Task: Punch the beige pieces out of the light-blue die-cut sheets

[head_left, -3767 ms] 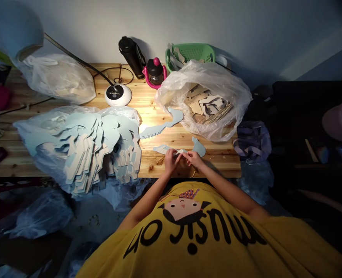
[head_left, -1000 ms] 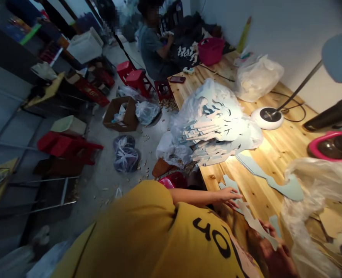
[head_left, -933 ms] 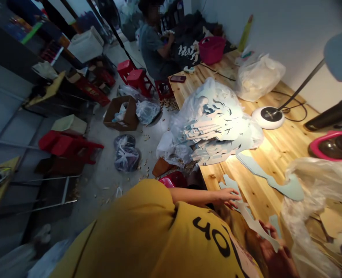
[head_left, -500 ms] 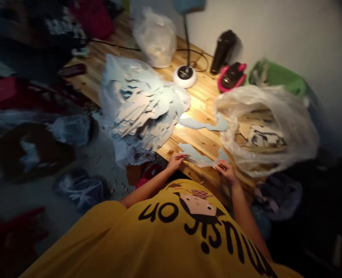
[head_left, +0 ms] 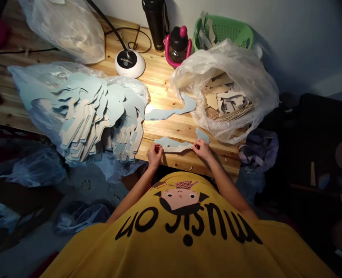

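1. Stretching a narrow, pale paper or card strip (head_left: pixel 175 150) level between two bare hands seems to be the step in hand, at the near edge of the light wooden bench (head_left: pixel 159 87).
2. The left hand (head_left: pixel 155 155) has its fingers closed on the strip's left end; the right hand (head_left: pixel 202 150) pinches it near the other end. How firmly, I cannot tell.
3. Just behind the strip lies a wavy light-blue cut piece (head_left: pixel 166 141), and beside the right fingers a small curved light-blue piece (head_left: pixel 202 135). Whether these are joined under the strip, I cannot tell.
4. As I judge it, the next move calls for an even hold at both ends and light fingertips, since the thin strip could bend or tear.
5. Farther back, a long curved light-blue cut-out stack (head_left: pixel 171 112) lies between the large heap of layered blue-and-white cut-outs (head_left: pixel 92 112) and the translucent plastic bag (head_left: pixel 185 73) of grey-brown scraps (head_left: pixel 226 96).
6. Compared with 3.8 seconds ago, the hands are farther apart, and the strip shows plainly between them. At 0.9 seconds ago the left fingers were spread and the view took in the room; now it faces the bench.
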`<state>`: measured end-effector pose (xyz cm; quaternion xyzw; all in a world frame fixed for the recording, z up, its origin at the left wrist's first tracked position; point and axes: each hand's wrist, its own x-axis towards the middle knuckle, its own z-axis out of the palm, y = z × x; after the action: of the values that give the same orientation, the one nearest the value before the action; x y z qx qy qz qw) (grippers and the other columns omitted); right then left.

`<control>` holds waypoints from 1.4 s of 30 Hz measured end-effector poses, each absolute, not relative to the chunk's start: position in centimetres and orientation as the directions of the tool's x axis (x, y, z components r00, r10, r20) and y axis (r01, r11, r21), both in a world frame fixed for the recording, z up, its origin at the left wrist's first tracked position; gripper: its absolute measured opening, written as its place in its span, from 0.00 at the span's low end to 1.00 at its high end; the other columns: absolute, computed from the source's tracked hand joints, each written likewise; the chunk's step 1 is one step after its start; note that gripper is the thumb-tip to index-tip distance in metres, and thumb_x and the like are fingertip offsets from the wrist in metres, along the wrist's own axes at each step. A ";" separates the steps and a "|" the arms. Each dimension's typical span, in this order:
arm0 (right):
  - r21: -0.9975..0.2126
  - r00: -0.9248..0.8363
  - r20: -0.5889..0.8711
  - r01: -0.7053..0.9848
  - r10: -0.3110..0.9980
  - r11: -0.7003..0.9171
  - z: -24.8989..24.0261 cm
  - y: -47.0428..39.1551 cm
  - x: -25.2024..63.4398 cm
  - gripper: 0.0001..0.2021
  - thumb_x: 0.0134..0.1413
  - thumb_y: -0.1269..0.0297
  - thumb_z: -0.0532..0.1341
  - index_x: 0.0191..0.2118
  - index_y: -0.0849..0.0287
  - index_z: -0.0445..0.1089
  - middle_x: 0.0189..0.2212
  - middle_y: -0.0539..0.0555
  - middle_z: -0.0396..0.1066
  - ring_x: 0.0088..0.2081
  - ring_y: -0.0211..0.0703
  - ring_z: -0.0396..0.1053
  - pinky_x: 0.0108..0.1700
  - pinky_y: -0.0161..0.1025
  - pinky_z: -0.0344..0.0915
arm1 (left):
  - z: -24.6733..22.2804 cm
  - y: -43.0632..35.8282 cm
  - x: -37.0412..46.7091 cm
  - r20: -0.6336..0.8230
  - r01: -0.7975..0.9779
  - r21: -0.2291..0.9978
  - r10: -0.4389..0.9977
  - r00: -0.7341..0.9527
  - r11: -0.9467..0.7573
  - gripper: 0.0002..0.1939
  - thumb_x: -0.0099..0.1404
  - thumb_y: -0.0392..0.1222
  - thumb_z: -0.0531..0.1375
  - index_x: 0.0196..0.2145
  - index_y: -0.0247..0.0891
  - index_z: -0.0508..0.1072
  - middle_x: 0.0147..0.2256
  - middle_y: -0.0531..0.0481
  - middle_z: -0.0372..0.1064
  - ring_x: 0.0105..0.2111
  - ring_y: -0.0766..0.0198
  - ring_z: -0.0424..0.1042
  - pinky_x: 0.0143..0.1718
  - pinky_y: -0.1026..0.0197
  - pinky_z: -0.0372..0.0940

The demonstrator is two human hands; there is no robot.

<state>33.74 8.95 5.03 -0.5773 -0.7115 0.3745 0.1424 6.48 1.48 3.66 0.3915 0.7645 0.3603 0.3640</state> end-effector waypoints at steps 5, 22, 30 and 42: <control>-0.639 -0.287 -0.244 0.766 0.926 0.070 5.1 9.1 33.0 0.09 0.55 0.62 0.61 0.26 0.59 0.69 0.33 0.54 0.67 0.34 0.41 0.66 0.40 0.36 0.62 | 3.6 1.0 6.5 -0.263 0.383 0.809 0.858 -0.441 0.446 0.08 0.59 0.38 0.60 0.38 0.37 0.71 0.29 0.51 0.71 0.30 0.63 0.71 0.36 0.62 0.65; -0.579 -0.289 -0.303 0.813 0.908 0.066 5.2 9.5 32.8 0.09 0.56 0.65 0.60 0.26 0.59 0.70 0.30 0.54 0.68 0.34 0.42 0.65 0.41 0.36 0.62 | 3.0 1.5 6.5 -0.242 0.404 0.812 0.873 -0.423 0.421 0.07 0.60 0.40 0.60 0.37 0.37 0.71 0.31 0.50 0.71 0.30 0.63 0.71 0.38 0.61 0.66; -0.557 -0.289 -0.292 0.826 0.911 0.083 5.0 9.4 32.9 0.09 0.55 0.65 0.61 0.25 0.60 0.70 0.30 0.54 0.68 0.32 0.41 0.65 0.39 0.36 0.62 | 3.0 1.3 6.6 -0.227 0.426 0.810 0.885 -0.406 0.403 0.07 0.61 0.40 0.60 0.38 0.38 0.71 0.33 0.49 0.73 0.32 0.63 0.72 0.39 0.61 0.66; -0.374 -0.192 -0.343 0.926 0.920 0.053 5.0 9.1 32.0 0.09 0.56 0.64 0.63 0.26 0.60 0.71 0.34 0.60 0.70 0.34 0.46 0.67 0.39 0.39 0.62 | 2.8 1.2 6.7 -0.194 0.483 0.789 0.900 -0.391 0.379 0.07 0.63 0.40 0.59 0.39 0.38 0.71 0.34 0.48 0.72 0.32 0.62 0.71 0.40 0.60 0.66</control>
<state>32.03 9.10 4.96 -0.6358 -0.7257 0.2629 -0.0061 6.71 1.21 2.84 0.4508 0.7669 0.3273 0.3187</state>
